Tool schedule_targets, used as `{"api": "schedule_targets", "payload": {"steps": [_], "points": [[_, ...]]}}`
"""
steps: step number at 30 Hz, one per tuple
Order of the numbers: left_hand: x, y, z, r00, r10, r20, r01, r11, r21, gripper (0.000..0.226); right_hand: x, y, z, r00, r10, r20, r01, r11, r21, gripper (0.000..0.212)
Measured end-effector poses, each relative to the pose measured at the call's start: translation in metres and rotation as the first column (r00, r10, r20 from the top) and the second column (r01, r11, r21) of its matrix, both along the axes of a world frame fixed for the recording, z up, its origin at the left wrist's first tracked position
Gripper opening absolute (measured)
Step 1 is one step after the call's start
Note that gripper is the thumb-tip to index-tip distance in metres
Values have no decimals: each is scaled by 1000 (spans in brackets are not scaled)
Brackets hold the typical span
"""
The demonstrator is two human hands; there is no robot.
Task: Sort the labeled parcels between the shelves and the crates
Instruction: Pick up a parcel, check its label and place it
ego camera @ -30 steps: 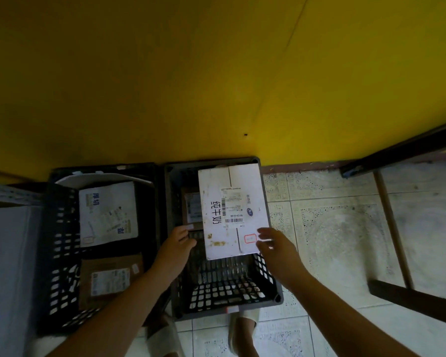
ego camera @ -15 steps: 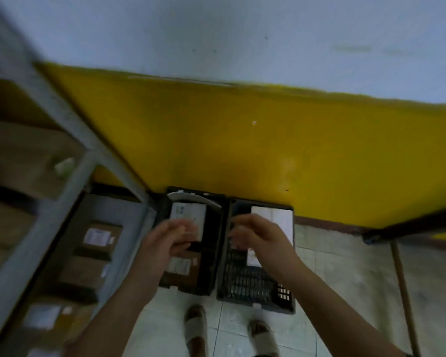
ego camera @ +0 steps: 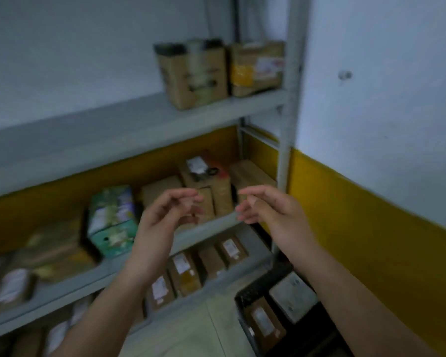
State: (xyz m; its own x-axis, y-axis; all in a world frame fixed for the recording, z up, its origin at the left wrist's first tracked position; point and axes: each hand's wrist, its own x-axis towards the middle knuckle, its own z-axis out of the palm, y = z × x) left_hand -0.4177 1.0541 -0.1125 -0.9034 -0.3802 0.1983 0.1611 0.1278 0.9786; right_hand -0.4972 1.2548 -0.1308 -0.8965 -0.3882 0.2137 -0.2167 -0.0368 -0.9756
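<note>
Both my hands are raised in front of a grey metal shelf unit [ego camera: 129, 124] and hold nothing. My left hand [ego camera: 165, 215] and my right hand [ego camera: 270, 210] face each other with fingers loosely curved, a gap between them. Just behind them on the middle shelf stand brown labeled parcels [ego camera: 206, 181] and a green printed box [ego camera: 111, 220]. More labeled brown parcels [ego camera: 183, 274] lie on the bottom shelf. At the lower right a black crate [ego camera: 245, 300] holds a brown parcel [ego camera: 263, 323] and a white parcel [ego camera: 291, 295]. The picture is blurred.
Two cardboard boxes [ego camera: 193, 73] stand on the top shelf by the upright post [ego camera: 288, 99]. A white and yellow wall [ego camera: 371, 215] closes the right side. Tiled floor [ego camera: 206, 328] shows between the shelf and the crate.
The white parcel I held over the right crate has been let go into it. My view has swung up and left from the crates to the shelves, and both hands have risen, holding nothing.
</note>
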Motion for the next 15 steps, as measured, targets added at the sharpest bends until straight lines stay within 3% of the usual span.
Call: {"api": "schedule_targets", "payload": {"steps": [7, 15], "points": [[18, -68, 51, 981, 145, -130, -156, 984, -86, 21, -20, -75, 38, 982, 157, -108, -162, 986, -38, 21], [-62, -137, 71, 976, 126, -176, -158, 970, -184, 21, -113, -124, 59, 980, -17, -199, 6, 998, -58, 19]]}}
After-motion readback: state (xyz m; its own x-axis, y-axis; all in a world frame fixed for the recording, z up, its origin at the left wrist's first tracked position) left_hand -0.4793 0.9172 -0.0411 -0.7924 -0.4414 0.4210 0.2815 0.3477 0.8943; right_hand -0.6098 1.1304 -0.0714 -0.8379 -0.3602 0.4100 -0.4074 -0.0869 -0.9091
